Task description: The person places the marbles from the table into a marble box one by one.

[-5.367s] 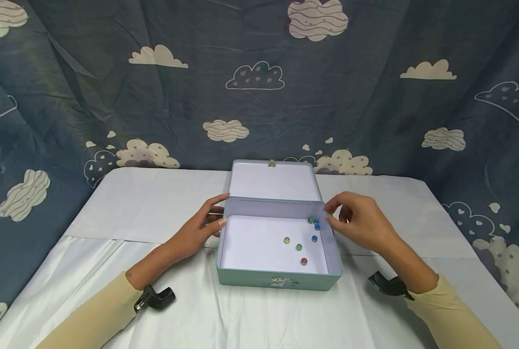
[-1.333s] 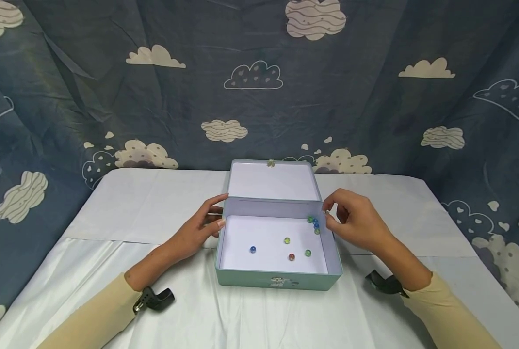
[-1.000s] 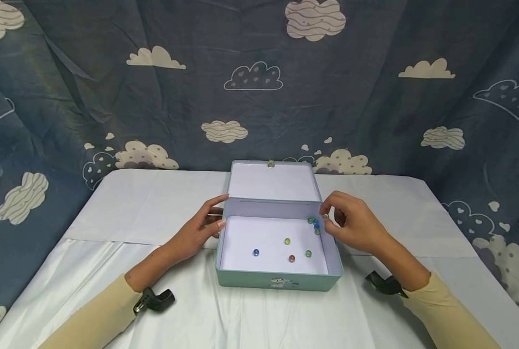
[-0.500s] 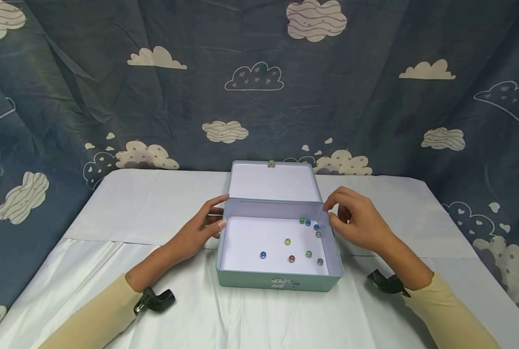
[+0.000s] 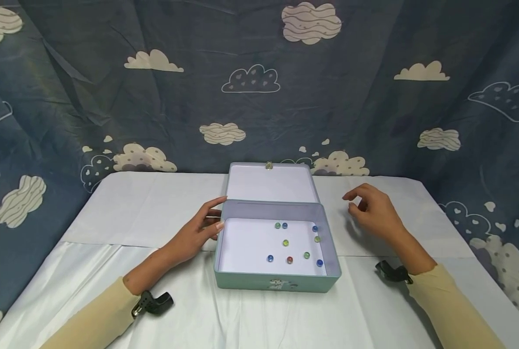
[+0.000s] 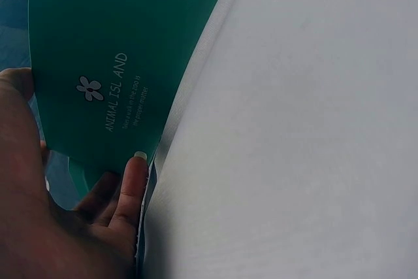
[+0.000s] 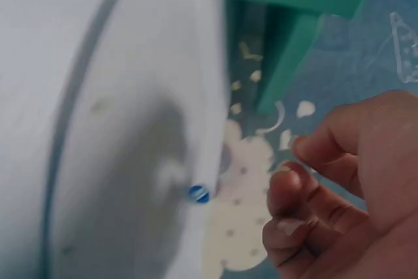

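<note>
A green tin box [image 5: 277, 281] with a pale inside stands with its lid [image 5: 271, 182] hinged up at the back. On its floor lie several glass marbles, among them a blue marble [image 5: 319, 263], a red marble [image 5: 289, 260] and a yellow-green marble [image 5: 285, 243]. My left hand [image 5: 194, 235] rests against the box's left side, fingers spread along the printed wall [image 6: 111, 63]. Right of the box, my right hand [image 5: 375, 211] hovers over the cloth, fingers loosely bent and holding nothing. In the right wrist view another blue marble [image 7: 198, 193] sits on the cloth near the fingertips; the head view hides it.
A white cloth [image 5: 154, 208] with fold lines covers the table. Behind it hangs a dark blue curtain [image 5: 198, 106] with cloud prints. Black straps [image 5: 152, 304] sit on both wrists.
My right hand has let a marble go into the box and moved right, away from its rim. Marbles in the box have rolled about. My left hand has stayed at the box's side.
</note>
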`<state>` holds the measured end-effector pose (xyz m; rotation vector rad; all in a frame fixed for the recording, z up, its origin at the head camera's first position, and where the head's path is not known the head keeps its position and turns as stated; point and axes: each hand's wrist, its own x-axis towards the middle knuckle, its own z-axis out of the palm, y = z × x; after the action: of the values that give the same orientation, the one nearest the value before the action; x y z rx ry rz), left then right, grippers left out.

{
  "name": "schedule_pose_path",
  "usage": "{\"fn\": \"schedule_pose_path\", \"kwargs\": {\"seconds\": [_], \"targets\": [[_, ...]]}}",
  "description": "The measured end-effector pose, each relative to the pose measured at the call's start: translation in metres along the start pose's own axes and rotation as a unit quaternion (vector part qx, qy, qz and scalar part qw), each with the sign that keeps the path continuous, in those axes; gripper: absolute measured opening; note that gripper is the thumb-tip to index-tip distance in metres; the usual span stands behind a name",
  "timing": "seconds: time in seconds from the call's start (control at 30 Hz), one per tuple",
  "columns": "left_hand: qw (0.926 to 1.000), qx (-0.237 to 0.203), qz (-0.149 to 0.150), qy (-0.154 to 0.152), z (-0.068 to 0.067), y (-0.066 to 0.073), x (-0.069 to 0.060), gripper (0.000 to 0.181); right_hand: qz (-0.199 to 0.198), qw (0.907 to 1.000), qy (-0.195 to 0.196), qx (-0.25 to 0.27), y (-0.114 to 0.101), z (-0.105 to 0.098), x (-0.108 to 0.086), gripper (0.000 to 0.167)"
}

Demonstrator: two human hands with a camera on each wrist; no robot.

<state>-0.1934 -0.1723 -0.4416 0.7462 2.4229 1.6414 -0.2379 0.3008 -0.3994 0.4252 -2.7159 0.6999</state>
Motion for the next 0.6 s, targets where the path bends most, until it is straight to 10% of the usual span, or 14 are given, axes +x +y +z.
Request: {"fn": "schedule_pose_path", "kwargs": {"seconds": [0.6], "targets": [[1.0,-0.003,-0.003,0.002,0.0,-0.003,-0.001,0.061,0.067,0.9901,-0.12,-0.026,0.027,0.013,-0.001,0.013]]}}
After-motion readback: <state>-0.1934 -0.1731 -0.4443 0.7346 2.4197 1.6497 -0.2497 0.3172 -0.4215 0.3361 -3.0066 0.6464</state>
